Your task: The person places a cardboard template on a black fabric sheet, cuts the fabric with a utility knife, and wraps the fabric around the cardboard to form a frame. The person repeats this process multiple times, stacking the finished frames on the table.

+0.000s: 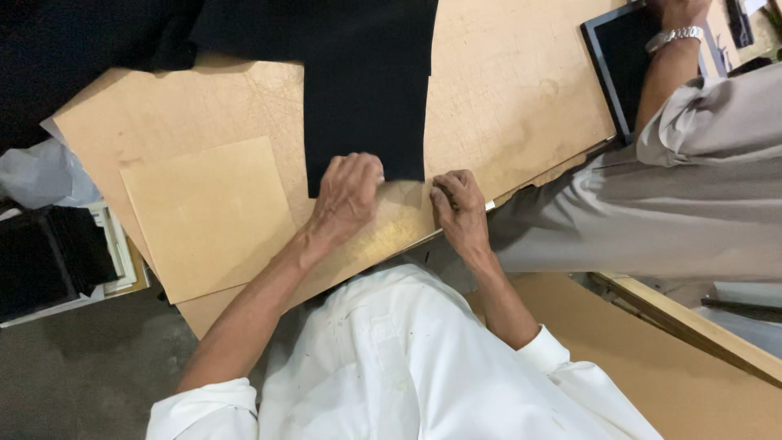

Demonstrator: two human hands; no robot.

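Head view: looks straight down on a scratched tan board worktop [505,90] that fills the middle of the frame.
Thing in hand: a flat rectangular piece of black cloth [366,90], upper centre of the frame, its lower edge just above both hands.
Long axis: the cloth runs up and down the frame, from its lower edge to the top border.
Left hand [346,200]: centre of the frame, palm down, fingers spread flat and pressing on the cloth's lower left corner, gripping nothing.
Right hand [460,212]: just right of the left hand, fingers curled, tips on the worktop just beside the cloth's lower right corner; I cannot tell whether they pinch the edge.
Nearer hand: the left, already on the cloth; the right sits just off it.
Beside them: a smaller tan card sheet [208,216], left of centre, apart from the cloth.
Other person: a grey sleeve [700,114] and an arm with a metal wristwatch [673,36], upper right, reaching to a dark framed panel [623,61].
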